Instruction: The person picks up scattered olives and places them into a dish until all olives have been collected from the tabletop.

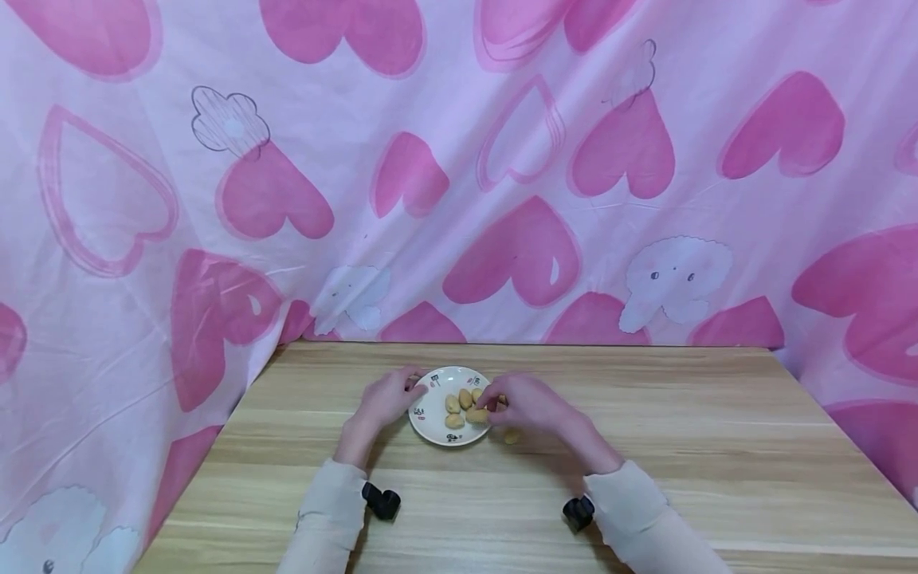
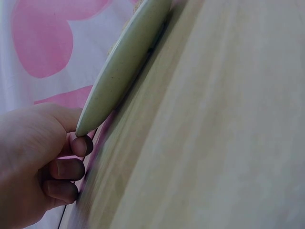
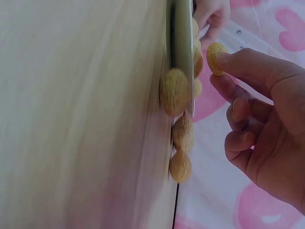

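Observation:
A white plate (image 1: 432, 429) with small printed figures around its rim stands on the table and bears several walnuts (image 1: 453, 404). My left hand (image 1: 387, 396) grips the plate's left rim; in the left wrist view its thumb lies over the edge and a finger is below. Above the right part of the plate, my right hand (image 1: 527, 401) pinches a walnut (image 3: 216, 58) between thumb and finger. In the right wrist view, three more walnuts (image 3: 175, 92) lie on the table beside the plate. The right hand partly hides these in the head view.
The wooden table (image 1: 688, 454) reaches back to a pink cloth (image 1: 459, 104) printed with hearts, which also hangs along both sides. Small black devices (image 1: 382, 501) are worn at both wrists.

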Motion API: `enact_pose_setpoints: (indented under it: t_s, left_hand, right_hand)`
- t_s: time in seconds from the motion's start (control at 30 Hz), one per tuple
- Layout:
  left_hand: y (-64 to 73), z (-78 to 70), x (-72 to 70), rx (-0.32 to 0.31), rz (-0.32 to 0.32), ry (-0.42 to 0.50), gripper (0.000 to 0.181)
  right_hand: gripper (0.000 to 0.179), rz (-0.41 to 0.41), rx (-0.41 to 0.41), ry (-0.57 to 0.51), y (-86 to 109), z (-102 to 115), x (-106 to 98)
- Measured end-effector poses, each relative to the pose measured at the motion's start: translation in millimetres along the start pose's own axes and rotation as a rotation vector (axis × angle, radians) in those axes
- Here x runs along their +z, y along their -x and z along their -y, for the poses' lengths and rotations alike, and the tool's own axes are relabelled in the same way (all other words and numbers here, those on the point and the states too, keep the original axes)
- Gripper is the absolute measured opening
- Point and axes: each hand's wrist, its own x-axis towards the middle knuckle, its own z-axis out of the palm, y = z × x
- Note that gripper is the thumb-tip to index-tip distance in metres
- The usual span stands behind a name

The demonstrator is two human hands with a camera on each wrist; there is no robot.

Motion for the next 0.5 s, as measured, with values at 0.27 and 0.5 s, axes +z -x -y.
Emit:
enact_pose_setpoints:
  t_s: [0.27,0.5]
  left_hand:
    - [0.5,1.0,0.9,0.006,0.007,-0.001,0.031]
    - [0.5,1.6,0.3,0.007,-0.001,0.009,0.031]
  right_hand:
    - [0.012,0.033,-0.028,0.009,-7.6,13,8]
    - [0.012,0.071,-0.007,0.058,-15.3,22,17]
